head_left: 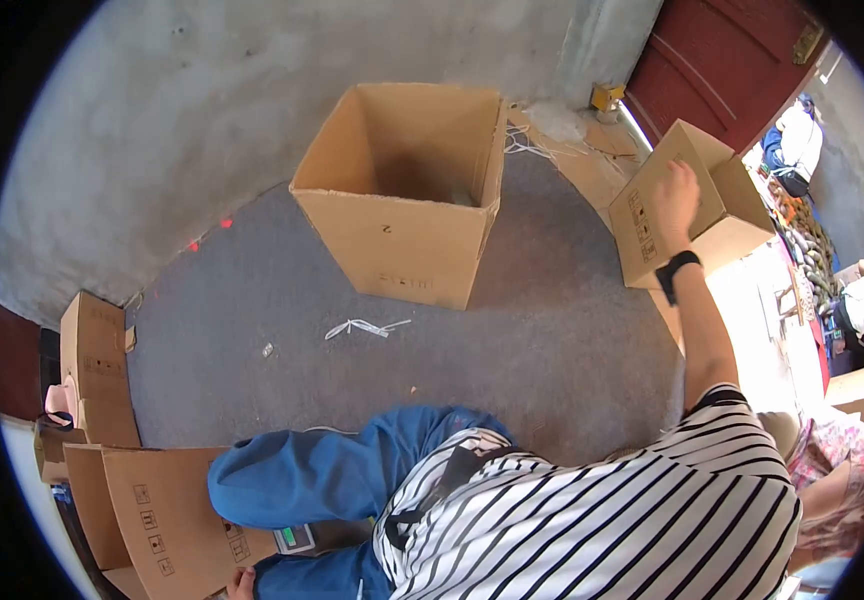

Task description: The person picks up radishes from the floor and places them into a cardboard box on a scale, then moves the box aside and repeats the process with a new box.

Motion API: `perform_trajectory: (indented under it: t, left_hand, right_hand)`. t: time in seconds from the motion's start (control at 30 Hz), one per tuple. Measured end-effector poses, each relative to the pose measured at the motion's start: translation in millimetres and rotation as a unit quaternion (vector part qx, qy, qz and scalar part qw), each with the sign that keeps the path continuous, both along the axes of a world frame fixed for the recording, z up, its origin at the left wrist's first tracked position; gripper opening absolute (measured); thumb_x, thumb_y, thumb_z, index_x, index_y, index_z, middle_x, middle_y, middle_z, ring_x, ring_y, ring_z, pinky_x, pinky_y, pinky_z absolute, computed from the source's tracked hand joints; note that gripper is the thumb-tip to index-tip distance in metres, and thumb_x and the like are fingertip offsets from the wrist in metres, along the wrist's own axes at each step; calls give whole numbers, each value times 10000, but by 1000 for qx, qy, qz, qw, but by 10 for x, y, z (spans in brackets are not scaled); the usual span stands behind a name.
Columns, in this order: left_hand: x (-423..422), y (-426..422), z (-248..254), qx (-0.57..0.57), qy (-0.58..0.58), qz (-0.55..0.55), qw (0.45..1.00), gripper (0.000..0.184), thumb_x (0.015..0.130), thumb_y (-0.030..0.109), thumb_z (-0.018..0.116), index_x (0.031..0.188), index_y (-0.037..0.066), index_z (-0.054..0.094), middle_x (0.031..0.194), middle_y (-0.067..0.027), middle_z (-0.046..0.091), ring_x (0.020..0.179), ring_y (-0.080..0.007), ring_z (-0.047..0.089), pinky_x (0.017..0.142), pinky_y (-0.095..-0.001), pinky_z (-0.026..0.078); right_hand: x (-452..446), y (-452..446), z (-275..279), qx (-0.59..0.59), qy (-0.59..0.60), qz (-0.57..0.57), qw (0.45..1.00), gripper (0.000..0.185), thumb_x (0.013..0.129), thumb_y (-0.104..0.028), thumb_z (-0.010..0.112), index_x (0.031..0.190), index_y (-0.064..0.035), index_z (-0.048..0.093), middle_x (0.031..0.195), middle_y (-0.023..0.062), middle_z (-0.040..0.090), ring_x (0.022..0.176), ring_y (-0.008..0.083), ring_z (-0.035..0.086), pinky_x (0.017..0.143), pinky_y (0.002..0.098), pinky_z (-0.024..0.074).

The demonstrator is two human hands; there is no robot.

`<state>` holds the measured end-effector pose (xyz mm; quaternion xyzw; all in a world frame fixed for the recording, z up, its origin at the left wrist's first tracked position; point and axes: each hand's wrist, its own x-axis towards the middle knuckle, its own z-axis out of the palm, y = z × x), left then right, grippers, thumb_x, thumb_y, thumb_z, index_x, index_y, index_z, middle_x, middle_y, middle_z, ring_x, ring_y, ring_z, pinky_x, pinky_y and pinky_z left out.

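Observation:
At the right, my right hand [677,205], with a black band [677,275] at its wrist, is at the upper edge of an open cardboard box [642,225]. Its fingers are curled in against the cardboard. The box stands tilted and has printed marks on its side. Low at the left, my left hand [241,583] grips the lower edge of another open cardboard box [167,510] beside my leg; only a few of its fingers show. A device with a lit green display [293,538] sits between my legs, partly hidden.
A tall open carton [402,240] stands on the grey floor ahead. White string [367,328] lies in front of it. More cartons [100,355] line the left wall. A red door [717,65] is at the upper right. Other people [797,145] are at the right, one in floral clothing [842,455].

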<state>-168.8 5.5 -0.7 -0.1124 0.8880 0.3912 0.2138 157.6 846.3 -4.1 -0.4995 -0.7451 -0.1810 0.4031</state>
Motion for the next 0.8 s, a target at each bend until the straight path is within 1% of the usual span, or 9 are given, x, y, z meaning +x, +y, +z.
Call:
perform_trajectory:
  t: [0.13,0.23,0.33,0.43,0.5,0.6,0.67,0.73,0.8]
  left_hand:
    - [-154,-112,-139,7,-13,-9,1000,227,807,222,662,885,11,635,795,-21,578,783,-121,501,721,-260,412]
    - [-369,-352,-281,-3,-54,-112,992,221,787,247,653,825,29,644,737,-7,566,732,-108,494,683,-255,407]
    - [-323,-267,-230,-21,-51,-61,997,222,785,244,627,788,22,639,699,7,556,700,-106,490,662,-252,402]
    - [-245,-174,-136,-21,-23,-71,997,241,780,252,629,796,12,644,707,10,562,694,-102,486,648,-247,397]
    - [-265,-198,-159,-37,-6,-77,996,259,784,257,633,800,-2,647,713,16,564,691,-93,480,637,-242,390]
    - [-170,29,46,-65,-28,-63,996,269,791,264,632,802,-5,647,714,21,563,699,-89,477,643,-239,385]
    - [-176,-104,-10,-60,-24,-59,996,269,795,266,632,804,-3,649,715,22,563,698,-89,476,642,-241,385]
    - [-148,-226,-123,-53,-22,-61,996,269,799,268,631,805,-1,650,716,23,563,696,-88,476,642,-243,386]
    - [-82,-348,-239,-40,25,-14,999,259,804,258,635,817,0,654,724,23,564,687,-88,472,627,-253,388]
  right_hand:
    - [1108,928,-301,-118,-139,-137,973,366,795,-216,583,1116,-47,625,1319,151,520,1195,345,495,993,455,412]
    - [1353,1084,-250,-172,-158,-198,952,487,803,-272,614,1223,-32,558,1373,163,475,1256,342,445,1043,435,379]
    - [1579,1344,-325,-253,-158,-220,929,608,824,-316,617,1346,-55,446,1420,164,422,1307,324,393,1066,426,356]
    - [1497,1286,-336,-230,-180,-248,924,594,839,-325,608,1338,-49,443,1345,172,505,1262,318,462,1014,431,405]
    - [1314,1177,-152,-297,-52,-199,933,560,861,-332,577,1308,-17,456,1195,203,605,1138,334,574,912,445,471]
    - [1076,1199,-356,-293,-208,-174,917,447,873,-312,550,1166,25,566,960,215,682,902,356,675,790,448,518]
    - [807,1295,-291,-484,-135,-110,858,345,872,-272,530,999,23,657,837,216,692,761,334,699,743,428,532]
    - [625,1365,-447,-557,-136,-7,819,324,858,-260,532,931,13,691,767,195,695,674,306,701,723,405,538]
    - [431,1161,-526,-522,-141,-49,840,340,853,-269,533,953,17,688,783,199,696,698,302,703,734,401,537]
